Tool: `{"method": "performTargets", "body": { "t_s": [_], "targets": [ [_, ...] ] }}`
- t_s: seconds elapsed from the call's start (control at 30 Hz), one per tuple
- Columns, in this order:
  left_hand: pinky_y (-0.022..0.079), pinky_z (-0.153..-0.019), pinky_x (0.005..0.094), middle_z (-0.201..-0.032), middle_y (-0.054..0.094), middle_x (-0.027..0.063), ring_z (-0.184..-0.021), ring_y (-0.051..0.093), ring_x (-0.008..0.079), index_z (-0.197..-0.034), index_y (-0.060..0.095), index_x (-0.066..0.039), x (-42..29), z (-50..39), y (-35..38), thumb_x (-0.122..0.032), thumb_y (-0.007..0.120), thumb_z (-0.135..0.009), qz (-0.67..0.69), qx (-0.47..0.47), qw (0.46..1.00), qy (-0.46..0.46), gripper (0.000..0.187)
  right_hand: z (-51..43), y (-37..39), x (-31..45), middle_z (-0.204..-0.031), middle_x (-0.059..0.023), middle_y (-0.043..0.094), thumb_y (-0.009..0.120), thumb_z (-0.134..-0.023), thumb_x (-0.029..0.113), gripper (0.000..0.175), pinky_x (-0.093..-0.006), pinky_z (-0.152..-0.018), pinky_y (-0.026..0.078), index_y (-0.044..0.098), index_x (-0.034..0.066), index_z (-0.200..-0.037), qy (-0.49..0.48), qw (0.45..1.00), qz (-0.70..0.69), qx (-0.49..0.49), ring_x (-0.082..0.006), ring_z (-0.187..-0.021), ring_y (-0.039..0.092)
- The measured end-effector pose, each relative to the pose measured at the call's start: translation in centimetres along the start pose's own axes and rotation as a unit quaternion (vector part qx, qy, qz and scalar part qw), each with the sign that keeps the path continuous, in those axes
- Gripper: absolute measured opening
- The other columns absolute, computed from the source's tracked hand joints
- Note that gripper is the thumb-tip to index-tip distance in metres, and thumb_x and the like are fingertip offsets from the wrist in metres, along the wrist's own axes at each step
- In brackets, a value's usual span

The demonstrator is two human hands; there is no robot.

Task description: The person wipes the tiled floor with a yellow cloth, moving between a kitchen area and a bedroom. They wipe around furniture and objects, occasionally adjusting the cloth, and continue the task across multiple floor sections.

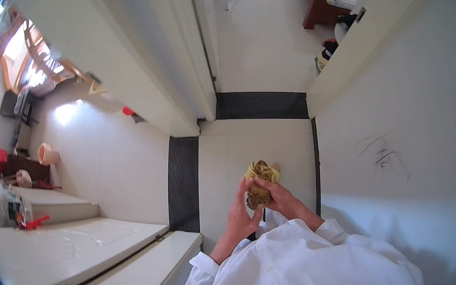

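Both hands hold a bunched-up bundle of yellow-brown cloth (259, 195) in front of my white shirt (291, 262). My left hand (240, 216) curves around its left side, with the thumb low near the bundle's bottom end. From the right, my right hand (282, 198) grips it, with the thumb lying across the middle. The upper part of the cloth looks twisted and brighter yellow. Its folds hide whatever may be inside. Below the bundle lies the pale tiled floor (218, 166).
White door frames stand around me, with dark threshold strips (183, 185) on the floor. An open white door (93, 249) is at the left. A scuffed white wall (425, 147) rises at the right. Ahead is a bed (322, 2); a pink bucket (48, 154) stands in the left room.
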State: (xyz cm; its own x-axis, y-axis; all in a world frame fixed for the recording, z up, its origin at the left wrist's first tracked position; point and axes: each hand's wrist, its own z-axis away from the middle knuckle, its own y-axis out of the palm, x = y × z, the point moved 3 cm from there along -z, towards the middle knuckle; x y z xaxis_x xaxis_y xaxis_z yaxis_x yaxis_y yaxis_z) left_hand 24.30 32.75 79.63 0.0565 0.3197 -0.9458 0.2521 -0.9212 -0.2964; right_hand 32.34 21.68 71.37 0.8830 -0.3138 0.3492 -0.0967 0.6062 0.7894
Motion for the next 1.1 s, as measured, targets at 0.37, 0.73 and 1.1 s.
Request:
{"method": "performTargets", "body": {
  "t_s": [0.37, 0.73, 1.1],
  "targets": [
    [0.050, -0.085, 0.0330, -0.119, 0.057, 0.0149, -0.102, 0.061, 0.0228, -0.139, 0.035, -0.004, 2.6, -18.5, 7.8, 0.004, 0.055, -0.083, 0.004, -0.071, 0.994, -0.082, 0.060, 0.6, -14.2, 21.6, -0.117, -0.0118, 0.059, 0.060, -0.091, 0.016, 0.034, -0.0445, -0.090, 0.050, 0.049, 0.0063, -0.122, -0.174, 0.970, -0.112, -0.128, -0.0258, -0.107, 0.059],
    [0.053, -0.078, 0.0287, -0.114, 0.059, 0.0147, -0.090, 0.064, 0.0174, -0.128, 0.046, -0.001, 7.7, -29.2, 15.0, -0.002, 0.055, -0.087, 0.058, 0.035, 0.976, -0.207, 0.042, -2.9, -17.7, 27.0, -0.120, -0.0101, 0.057, 0.062, -0.089, 0.024, 0.038, -0.0492, -0.089, 0.047, 0.050, 0.0130, -0.123, -0.145, 0.935, -0.236, -0.221, -0.0286, -0.110, 0.055],
    [0.051, -0.080, 0.0278, -0.114, 0.059, 0.0109, -0.096, 0.063, 0.0169, -0.127, 0.047, -0.003, 15.2, -52.2, 14.3, -0.009, 0.050, -0.092, 0.116, 0.118, 0.947, -0.275, 0.035, -15.3, -19.7, 39.7, -0.126, -0.0111, 0.054, 0.051, -0.095, 0.034, 0.041, -0.0495, -0.090, 0.046, 0.046, 0.0137, -0.130, -0.233, 0.890, -0.265, -0.290, -0.0302, -0.115, 0.053]
  ]
}}
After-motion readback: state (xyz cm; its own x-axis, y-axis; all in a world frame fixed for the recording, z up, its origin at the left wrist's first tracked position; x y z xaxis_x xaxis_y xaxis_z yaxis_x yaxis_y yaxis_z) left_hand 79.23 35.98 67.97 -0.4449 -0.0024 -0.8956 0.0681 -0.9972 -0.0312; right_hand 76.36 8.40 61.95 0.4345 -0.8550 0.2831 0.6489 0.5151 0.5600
